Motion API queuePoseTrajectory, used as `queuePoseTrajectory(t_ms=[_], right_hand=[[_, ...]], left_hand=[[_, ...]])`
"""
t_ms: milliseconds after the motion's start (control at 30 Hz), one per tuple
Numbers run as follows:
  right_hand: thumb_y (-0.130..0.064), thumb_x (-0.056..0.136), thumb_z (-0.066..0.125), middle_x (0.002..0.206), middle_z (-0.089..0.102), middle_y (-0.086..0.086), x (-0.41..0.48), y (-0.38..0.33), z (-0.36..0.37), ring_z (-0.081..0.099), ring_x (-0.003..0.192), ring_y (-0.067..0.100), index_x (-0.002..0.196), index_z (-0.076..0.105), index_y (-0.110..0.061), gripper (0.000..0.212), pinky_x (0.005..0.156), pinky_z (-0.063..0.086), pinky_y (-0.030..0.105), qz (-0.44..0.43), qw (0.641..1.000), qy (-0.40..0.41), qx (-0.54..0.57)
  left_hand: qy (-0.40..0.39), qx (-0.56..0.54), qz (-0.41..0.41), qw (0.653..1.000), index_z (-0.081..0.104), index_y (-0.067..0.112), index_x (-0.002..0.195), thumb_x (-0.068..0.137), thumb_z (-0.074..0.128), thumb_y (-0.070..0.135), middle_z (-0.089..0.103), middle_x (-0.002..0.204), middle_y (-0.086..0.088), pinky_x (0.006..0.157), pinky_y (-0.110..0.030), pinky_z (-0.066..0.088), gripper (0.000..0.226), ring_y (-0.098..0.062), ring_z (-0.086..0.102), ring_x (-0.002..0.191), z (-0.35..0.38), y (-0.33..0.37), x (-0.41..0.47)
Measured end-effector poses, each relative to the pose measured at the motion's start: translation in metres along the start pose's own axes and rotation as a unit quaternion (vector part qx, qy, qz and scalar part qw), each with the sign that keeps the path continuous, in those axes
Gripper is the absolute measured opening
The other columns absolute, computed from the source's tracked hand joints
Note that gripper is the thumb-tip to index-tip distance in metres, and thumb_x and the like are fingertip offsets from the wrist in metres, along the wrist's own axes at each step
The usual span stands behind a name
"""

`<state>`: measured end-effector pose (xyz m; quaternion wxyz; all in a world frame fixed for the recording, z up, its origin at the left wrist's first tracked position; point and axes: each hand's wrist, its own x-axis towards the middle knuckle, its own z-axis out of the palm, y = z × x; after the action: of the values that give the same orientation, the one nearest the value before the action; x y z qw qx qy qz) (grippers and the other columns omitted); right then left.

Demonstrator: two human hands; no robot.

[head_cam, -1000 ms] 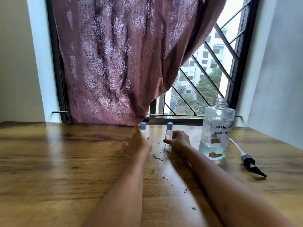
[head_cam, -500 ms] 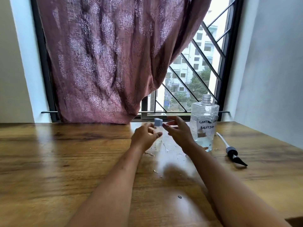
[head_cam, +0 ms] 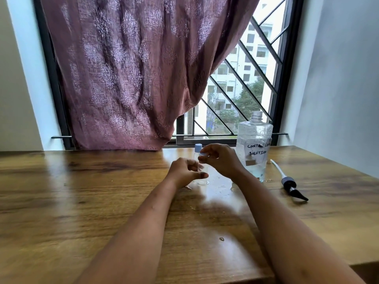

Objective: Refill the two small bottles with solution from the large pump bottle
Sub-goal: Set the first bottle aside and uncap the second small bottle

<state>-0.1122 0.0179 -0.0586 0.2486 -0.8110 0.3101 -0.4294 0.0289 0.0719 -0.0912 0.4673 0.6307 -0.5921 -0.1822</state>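
Domestic room, window-side table in a residential flat.
A wooden table (head_cam: 82, 201) stands against a barred window (head_cam: 242, 93) with a black frame, half covered by a patterned mauve curtain (head_cam: 127, 74). Plain painted walls (head_cam: 338, 78) flank it. Multi-storey apartment blocks (head_cam: 252, 48) and trees show outside. A hand-lettered large bottle (head_cam: 254, 146) stands on the table.

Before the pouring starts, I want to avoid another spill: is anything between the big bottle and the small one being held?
Only the right hand lies between them; it pinches the cap atop the small bottle that the left hand steadies. The large bottle stands open beside it, its pump lying clear to the right.
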Motion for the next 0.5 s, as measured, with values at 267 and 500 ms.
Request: queuePoseTrajectory(t_ms=[267, 500], right_hand=[[0.004, 0.085, 0.057, 0.100, 0.065, 0.007, -0.002, -0.001, -0.008, 0.061, 0.091, 0.012, 0.109, 0.066, -0.005, 0.027, 0.084, 0.048, 0.025, 0.007, 0.993, -0.089, 0.079], [-0.029, 0.073, 0.077, 0.103, 0.054, 0.002, -0.004, 0.006, 0.004, 0.056, 0.084, 0.014, 0.104, 0.062, -0.013, 0.038, 0.066, 0.044, 0.010, -0.009, 1.000, -0.003, -0.005]], left_hand=[[0.004, 0.000, 0.003, 1.000, 0.072, 0.018, 0.095, 0.069, 0.082, 0.029, 0.072, 0.089, -0.001, 0.050, -0.003, 0.045, 0.030, -0.007, 0.063, 0.079, 0.002, -0.001, 0.001], [-0.005, 0.011, 0.007, 1.000, 0.071, 0.017, 0.096, 0.070, 0.081, 0.029, 0.067, 0.082, 0.005, 0.048, -0.003, 0.044, 0.031, 0.002, 0.058, 0.071, 0.001, -0.001, 0.002]])
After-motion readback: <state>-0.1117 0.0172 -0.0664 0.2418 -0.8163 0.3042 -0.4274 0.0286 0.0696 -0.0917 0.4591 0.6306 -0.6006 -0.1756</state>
